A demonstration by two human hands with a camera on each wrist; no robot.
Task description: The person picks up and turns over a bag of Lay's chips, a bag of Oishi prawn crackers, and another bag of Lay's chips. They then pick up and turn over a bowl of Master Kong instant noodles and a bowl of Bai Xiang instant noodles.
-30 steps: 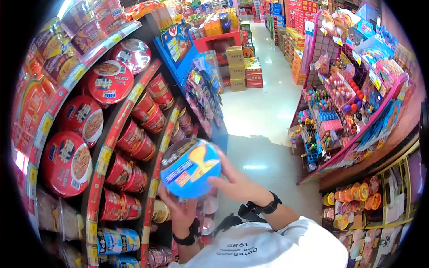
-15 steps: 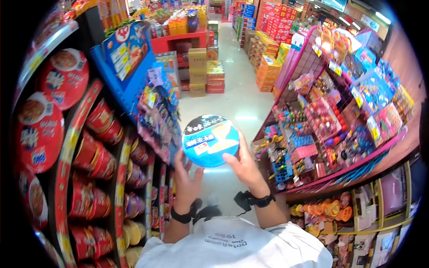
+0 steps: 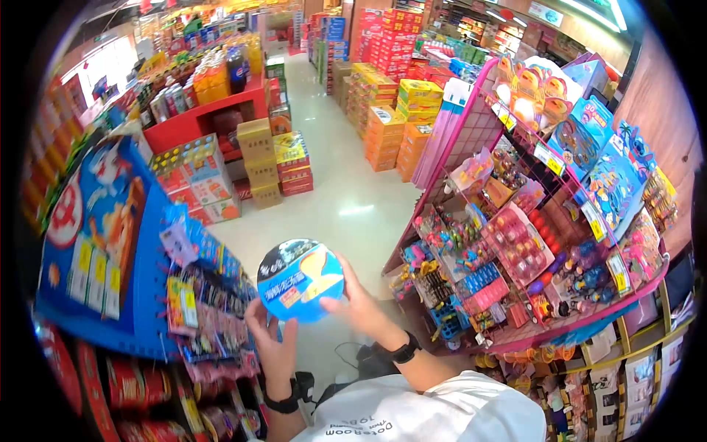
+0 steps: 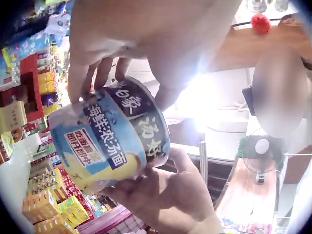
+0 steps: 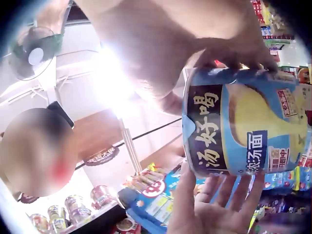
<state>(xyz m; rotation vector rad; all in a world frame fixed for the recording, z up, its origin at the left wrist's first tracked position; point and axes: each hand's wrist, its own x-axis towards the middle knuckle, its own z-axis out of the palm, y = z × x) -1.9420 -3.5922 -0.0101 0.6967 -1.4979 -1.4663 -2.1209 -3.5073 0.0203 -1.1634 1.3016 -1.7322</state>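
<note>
A blue and black tub of instant noodles (image 3: 300, 280) is held up in front of the chest, its printed lid facing up. My right hand (image 3: 361, 302) grips it on the right, thumb over the lid's edge. From the left and below, my left hand (image 3: 272, 346) holds it with the fingers spread round the wall. In the left wrist view the tub's printed side (image 4: 102, 141) shows between both hands. The right wrist view has the right hand (image 5: 195, 44) along one side and fingers of the left hand (image 5: 219, 200) against the opposite side.
A pink wire rack (image 3: 508, 243) of small toys stands at right. At left are a blue display stand (image 3: 110, 243) with hanging packets and a shelf of red noodle tubs (image 3: 140, 383). Stacked cartons (image 3: 258, 162) border the pale aisle floor (image 3: 339, 214) ahead.
The head view has turned right, away from the noodle shelf and towards the aisle and toy rack. The tub has come along in both hands, clear of the shelf.
</note>
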